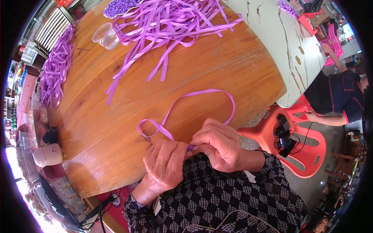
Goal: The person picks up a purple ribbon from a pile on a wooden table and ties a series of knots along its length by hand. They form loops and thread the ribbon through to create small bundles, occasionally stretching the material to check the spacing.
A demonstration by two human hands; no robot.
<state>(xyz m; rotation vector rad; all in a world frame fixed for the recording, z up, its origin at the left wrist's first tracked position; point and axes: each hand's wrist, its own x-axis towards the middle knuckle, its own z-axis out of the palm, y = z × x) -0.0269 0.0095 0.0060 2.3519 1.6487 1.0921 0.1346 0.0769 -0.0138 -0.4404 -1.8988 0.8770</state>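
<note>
Close to the table's near edge, my left hand (166, 161) and my right hand (218, 145) meet with fingers pinched together. Between the fingertips shows a small bit of purple ribbon (190, 148), bunched or knotted; its exact form is mostly hidden. From there a long purple ribbon (200, 92) loops out over the wooden table (116, 136), with a smaller loop on the left. Farther off lies a big tangled heap of cut purple ribbons (167, 23). A clear plastic cup (105, 36) stands left of that heap.
More purple ribbons (58, 70) hang over the table's left edge. At the far left top sits a purple knobbly piece (119, 7). A jar (48, 154) stands left. On the right are a marble-patterned table (283, 50), a red stool (268, 128) with black cables, and another person (342, 93).
</note>
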